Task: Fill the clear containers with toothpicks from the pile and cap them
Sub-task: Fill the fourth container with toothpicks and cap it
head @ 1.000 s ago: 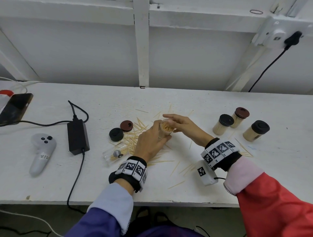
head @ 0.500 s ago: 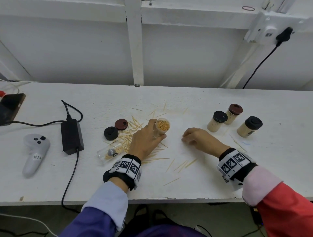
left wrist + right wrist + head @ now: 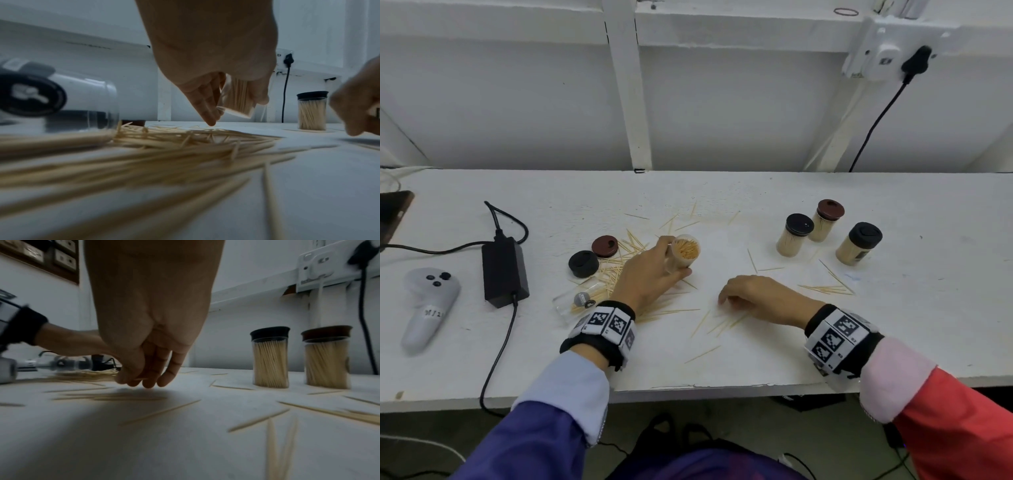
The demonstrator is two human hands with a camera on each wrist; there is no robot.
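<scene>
Left hand (image 3: 650, 274) is wrapped around an uncapped clear container (image 3: 683, 251) packed with toothpicks, tilted with its mouth toward the camera, right next to the toothpick pile (image 3: 616, 270). Right hand (image 3: 753, 296) is down at the table (image 3: 722, 363), fingertips (image 3: 144, 382) bunched over a few loose toothpicks (image 3: 722, 323); can't tell if it's actually pinching any. 2 loose lids (image 3: 594, 255) sit left of the pile, an empty container (image 3: 577, 299) lies on its side, and 3 capped full ones (image 3: 825, 231) stand off to the right
</scene>
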